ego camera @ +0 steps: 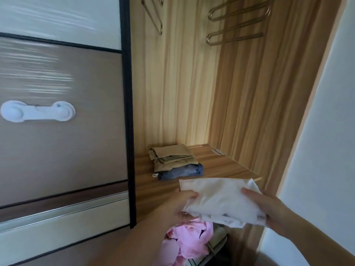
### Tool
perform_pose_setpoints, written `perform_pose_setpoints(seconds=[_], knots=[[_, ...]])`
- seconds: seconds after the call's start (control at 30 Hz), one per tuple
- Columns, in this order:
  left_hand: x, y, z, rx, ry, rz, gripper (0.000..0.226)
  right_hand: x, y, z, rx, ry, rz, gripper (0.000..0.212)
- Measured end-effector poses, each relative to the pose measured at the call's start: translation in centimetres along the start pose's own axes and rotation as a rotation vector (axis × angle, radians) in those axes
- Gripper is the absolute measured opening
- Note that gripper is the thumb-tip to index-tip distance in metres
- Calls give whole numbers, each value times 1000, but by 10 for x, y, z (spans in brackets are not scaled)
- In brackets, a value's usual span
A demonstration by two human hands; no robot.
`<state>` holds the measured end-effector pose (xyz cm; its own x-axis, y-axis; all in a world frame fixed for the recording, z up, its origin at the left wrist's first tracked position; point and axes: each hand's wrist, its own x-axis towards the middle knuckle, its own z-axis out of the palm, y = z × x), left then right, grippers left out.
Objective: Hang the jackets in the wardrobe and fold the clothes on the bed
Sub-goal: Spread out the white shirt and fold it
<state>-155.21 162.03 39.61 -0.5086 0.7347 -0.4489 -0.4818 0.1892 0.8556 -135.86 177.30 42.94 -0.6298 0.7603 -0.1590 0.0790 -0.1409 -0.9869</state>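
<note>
- Both hands are clamped on a folded white garment (221,200): the left hand (180,206) is curled round its near-left edge, the right hand (269,210) is cupped under its right side, seemingly so the fold is kept flat.
- Forearms are stretched forward, with the garment held over the front edge of the wardrobe shelf (226,164).
- A folded beige-and-blue stack (174,162) is seen toward the shelf's back-left corner.
- Pink cloth (188,240) is seen below the hands.

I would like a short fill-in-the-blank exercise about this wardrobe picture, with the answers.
1. Both hands hold a folded ____ cloth.
2. On the shelf, the beige clothes lie on top of the ____ ones.
3. The hangers above carry ____ clothes.
4. Below the left hand lies ____ fabric.

Answers: white; blue; no; pink
</note>
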Motion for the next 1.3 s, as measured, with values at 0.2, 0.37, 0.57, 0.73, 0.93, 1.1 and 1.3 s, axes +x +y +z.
perform_pose_setpoints(seconds=[0.2, 0.37, 0.57, 0.73, 0.93, 1.1, 1.3], knots=[[77, 36, -11, -62, 88, -3, 37, 108, -12, 18, -54, -92, 9, 49], [141, 100, -27, -42, 314, 124, 52, 225, -35, 53, -147, -165, -137, 38], [207, 168, -54, -130, 552, 244, 58, 354, -71, 120, -194, -339, -161, 46], [257, 200, -85, -161, 690, 394, 55, 430, -71, 168, -158, -306, -255, 55], [314, 148, -118, 107, 826, 267, 67, 487, 12, 198, -517, -352, -277, 58], [331, 136, -122, 86, 870, 167, 69, 501, 43, 209, -611, -250, -379, 44], [315, 136, -124, 115, 802, 257, 64, 504, 29, 195, -655, -253, -412, 41]])
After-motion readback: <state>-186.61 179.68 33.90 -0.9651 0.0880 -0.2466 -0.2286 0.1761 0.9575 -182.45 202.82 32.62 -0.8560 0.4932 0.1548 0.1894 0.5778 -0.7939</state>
